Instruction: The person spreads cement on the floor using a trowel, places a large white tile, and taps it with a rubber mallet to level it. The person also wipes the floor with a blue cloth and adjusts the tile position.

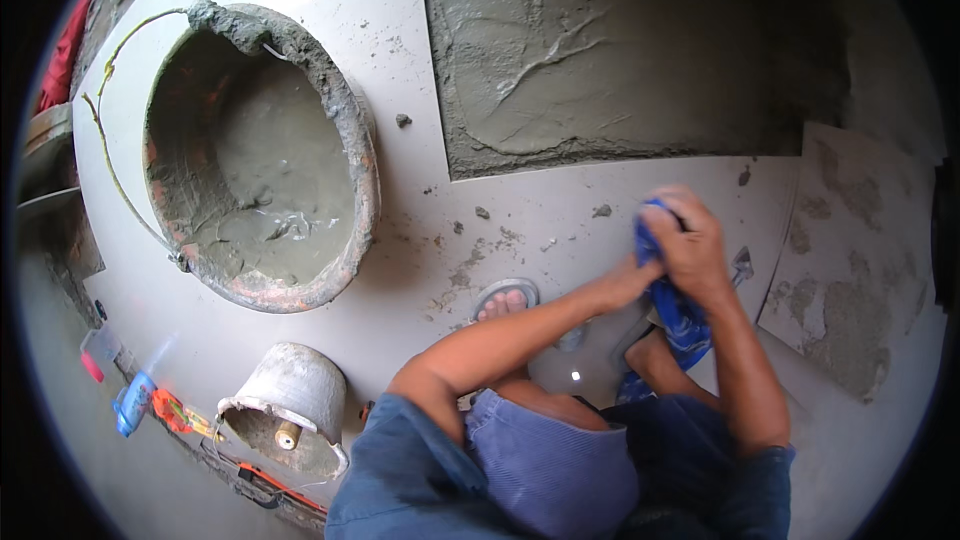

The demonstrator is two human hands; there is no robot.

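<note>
A crumpled blue cloth (pixel 681 318) with lighter markings is bunched between my two hands, its lower end hanging down beside my leg. My right hand (pixel 698 248) wraps round its upper part, slightly blurred. From the left, my left hand (pixel 632 282) grips the same cloth just below, though its fingertips are partly hidden. A small metal tool tip (pixel 742 262), perhaps a trowel's, shows by my right wrist; the rest of it is out of sight.
A large mortar-crusted tub (pixel 362 180) with wet grey mix stands at the left. Wet mortar (pixel 560 50) covers a recessed patch at the top. A smeared loose tile (pixel 850 270) lies right. A white bucket (pixel 300 380) lies tipped at lower left, near a blue bottle (pixel 131 405).
</note>
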